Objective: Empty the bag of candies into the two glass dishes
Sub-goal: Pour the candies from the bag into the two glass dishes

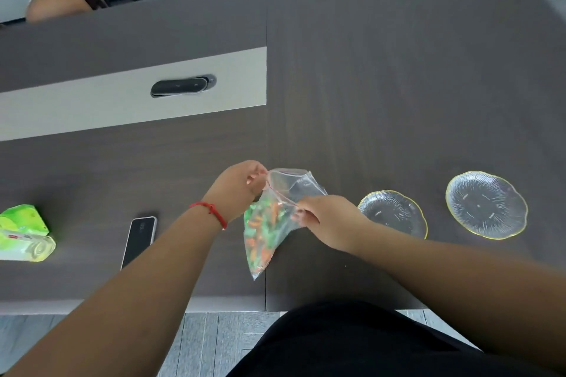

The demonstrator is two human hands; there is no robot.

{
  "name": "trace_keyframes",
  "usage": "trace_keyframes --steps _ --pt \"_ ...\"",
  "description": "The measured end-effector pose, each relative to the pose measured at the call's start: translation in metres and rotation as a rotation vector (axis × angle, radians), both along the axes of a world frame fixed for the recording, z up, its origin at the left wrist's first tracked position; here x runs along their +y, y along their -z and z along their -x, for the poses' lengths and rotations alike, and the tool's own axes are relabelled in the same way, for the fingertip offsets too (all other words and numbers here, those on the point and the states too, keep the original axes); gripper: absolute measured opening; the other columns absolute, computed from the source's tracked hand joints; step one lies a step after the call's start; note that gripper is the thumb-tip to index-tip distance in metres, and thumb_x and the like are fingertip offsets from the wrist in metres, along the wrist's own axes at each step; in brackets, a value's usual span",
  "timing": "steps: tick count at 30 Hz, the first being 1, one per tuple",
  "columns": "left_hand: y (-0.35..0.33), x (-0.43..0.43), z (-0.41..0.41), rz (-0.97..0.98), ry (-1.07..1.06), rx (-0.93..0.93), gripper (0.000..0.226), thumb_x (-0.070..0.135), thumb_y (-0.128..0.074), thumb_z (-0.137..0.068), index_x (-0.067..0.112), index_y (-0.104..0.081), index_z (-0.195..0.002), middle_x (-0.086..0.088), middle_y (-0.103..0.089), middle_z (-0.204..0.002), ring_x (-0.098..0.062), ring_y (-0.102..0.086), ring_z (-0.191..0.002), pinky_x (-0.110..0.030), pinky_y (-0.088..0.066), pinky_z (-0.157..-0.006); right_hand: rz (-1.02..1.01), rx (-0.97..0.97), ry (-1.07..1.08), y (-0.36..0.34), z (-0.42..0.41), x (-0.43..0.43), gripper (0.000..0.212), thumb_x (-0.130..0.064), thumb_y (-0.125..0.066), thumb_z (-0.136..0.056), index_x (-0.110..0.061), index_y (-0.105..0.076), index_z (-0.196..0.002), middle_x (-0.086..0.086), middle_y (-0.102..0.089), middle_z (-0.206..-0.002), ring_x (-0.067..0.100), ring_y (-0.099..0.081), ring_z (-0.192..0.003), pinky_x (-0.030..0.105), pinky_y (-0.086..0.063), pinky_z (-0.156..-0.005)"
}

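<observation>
A clear zip bag (269, 223) with a red seal line holds green and orange candies in its lower half. It hangs just above the dark table near the front edge. My left hand (239, 190) pinches the bag's top left corner. My right hand (327, 220) grips the right side of the top edge. The mouth of the bag looks partly pulled apart. Two gold-rimmed glass dishes lie to the right: the near dish (395, 211), partly behind my right hand, and the far dish (487, 205). Both dishes hold nothing.
A phone (139, 239) lies face up left of my left arm. A green tissue pack (24, 232) sits at the far left. A cable hatch (182, 86) is set in the table's pale strip. Chairs and a seated person are beyond the far edge.
</observation>
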State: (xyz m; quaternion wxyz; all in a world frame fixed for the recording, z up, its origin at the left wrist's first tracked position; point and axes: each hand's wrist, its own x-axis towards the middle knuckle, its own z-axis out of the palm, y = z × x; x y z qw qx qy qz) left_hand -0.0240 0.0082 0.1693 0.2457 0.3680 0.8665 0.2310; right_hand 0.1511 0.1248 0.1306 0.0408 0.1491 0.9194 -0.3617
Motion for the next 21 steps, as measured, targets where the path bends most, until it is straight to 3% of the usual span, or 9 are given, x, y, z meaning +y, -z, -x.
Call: trace_keyframes --steps 1,3,5,7,10,12,14,17,21 --pt "0.003 -0.007 0.001 -0.059 -0.073 -0.107 0.013 0.032 -0.051 -0.090 0.022 -0.060 -0.088 0.008 -0.063 -0.081 -0.007 -0.060 -0.076 -0.010 -0.045 -0.069 0.060 0.019 0.029 -0.009 0.004 -0.001 0.026 -0.024 -0.044 -0.096 -0.028 -0.056 -0.073 -0.007 -0.059 -0.069 0.016 -0.046 -0.060 0.030 -0.034 -0.058" --pt "0.012 -0.020 0.003 -0.166 -0.198 -0.397 0.028 0.049 -0.051 -0.083 0.028 -0.062 -0.097 0.003 -0.067 -0.102 -0.016 -0.064 -0.100 -0.032 -0.051 -0.090 0.159 0.052 0.082 -0.027 0.016 -0.005 0.026 -0.019 -0.043 -0.094 -0.024 -0.065 -0.081 -0.003 -0.068 -0.071 0.018 -0.059 -0.066 0.031 -0.044 -0.064" --pt "0.015 -0.022 -0.007 -0.141 -0.286 -0.630 0.021 0.037 -0.051 -0.089 0.032 -0.060 -0.107 -0.007 -0.059 -0.122 -0.029 -0.055 -0.119 -0.047 -0.045 -0.097 0.221 0.052 0.120 -0.041 0.030 -0.008 0.030 -0.012 -0.043 -0.091 -0.021 -0.072 -0.097 -0.005 -0.071 -0.079 0.018 -0.063 -0.076 0.028 -0.048 -0.073" --pt "0.025 -0.039 -0.024 -0.134 -0.327 -0.742 0.033 0.027 -0.053 -0.094 0.018 -0.052 -0.126 -0.022 -0.047 -0.139 -0.035 -0.046 -0.126 -0.047 -0.043 -0.098 0.303 0.058 0.145 -0.052 0.043 -0.009 0.037 -0.007 -0.043 -0.089 -0.023 -0.073 -0.103 -0.013 -0.066 -0.081 0.007 -0.060 -0.070 0.020 -0.046 -0.068" --pt "0.059 -0.063 -0.041 0.000 -0.306 -0.695 0.120 0.083 -0.069 -0.040 0.021 -0.031 -0.135 -0.026 -0.030 -0.151 -0.041 -0.034 -0.138 -0.053 -0.037 -0.105 0.380 0.080 0.171 -0.068 0.058 -0.008 0.045 -0.002 -0.041 -0.084 -0.027 -0.073 -0.102 -0.013 -0.067 -0.074 0.003 -0.058 -0.058 0.016 -0.043 -0.058" --pt "0.074 -0.076 -0.055 0.188 -0.110 -0.704 0.143 0.085 -0.068 -0.034 0.026 -0.005 -0.148 -0.017 -0.022 -0.156 -0.034 -0.032 -0.140 -0.049 -0.038 -0.108 0.389 0.089 0.191 -0.077 0.063 -0.007 0.046 -0.002 -0.039 -0.082 -0.036 -0.069 -0.092 -0.009 -0.071 -0.064 0.013 -0.064 -0.057 0.023 -0.048 -0.056" --pt "0.087 -0.073 -0.068 0.236 -0.091 -0.784 0.140 0.075 -0.074 -0.044 0.031 0.008 -0.149 -0.012 -0.019 -0.158 -0.030 -0.034 -0.139 -0.043 -0.044 -0.104 0.347 0.114 0.215 -0.085 0.065 -0.003 0.044 -0.006 -0.036 -0.086 -0.039 -0.064 -0.097 -0.010 -0.070 -0.066 0.014 -0.065 -0.058 0.025 -0.050 -0.061" --pt "0.098 -0.050 -0.096 0.142 -0.179 -0.890 0.127 0.050 -0.079 -0.057 0.036 0.010 -0.147 -0.009 -0.027 -0.155 -0.027 -0.045 -0.131 -0.037 -0.051 -0.092 0.278 0.158 0.254 -0.095 0.066 0.003 0.042 -0.012 -0.032 -0.093 -0.030 -0.056 -0.123 -0.007 -0.068 -0.091 0.014 -0.060 -0.065 0.030 -0.051 -0.073" --pt "0.107 -0.023 -0.116 -0.040 -0.429 -0.841 0.133 0.052 -0.084 -0.045 0.040 0.001 -0.146 0.002 -0.039 -0.145 -0.018 -0.048 -0.125 -0.047 -0.048 -0.100 0.362 0.133 0.300 -0.104 0.059 0.008 0.048 -0.012 -0.031 -0.094 -0.030 -0.041 -0.138 -0.001 -0.067 -0.108 0.024 -0.071 -0.069 0.034 -0.058 -0.069"
